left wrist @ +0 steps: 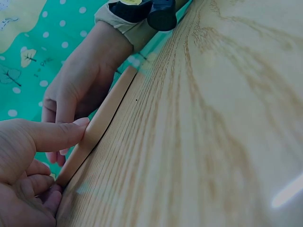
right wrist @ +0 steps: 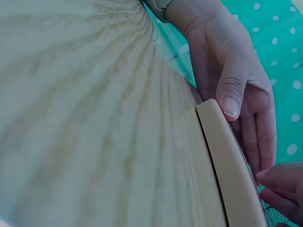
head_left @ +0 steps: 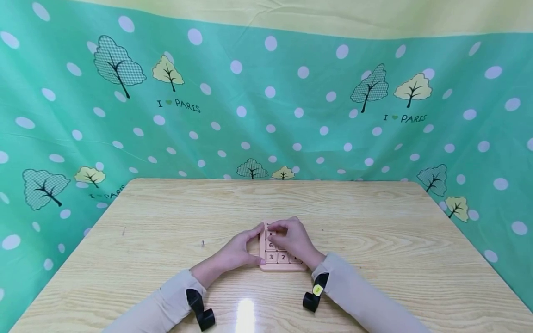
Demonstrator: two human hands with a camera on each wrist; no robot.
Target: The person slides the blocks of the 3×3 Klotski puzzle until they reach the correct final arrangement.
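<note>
The left hand (head_left: 238, 250), unclenched, braces extended fingers along the number sliding puzzle (head_left: 283, 267); the right hand (head_left: 294, 238) bends over tile 8 (head_left: 271, 234) (whether pinching anything, I cannot tell).

Room across the bench (head_left: 166, 208) behind the number board (head_left: 283, 268), left hand (head_left: 238, 251) against its left edge, right hand (head_left: 293, 237) above it
</note>
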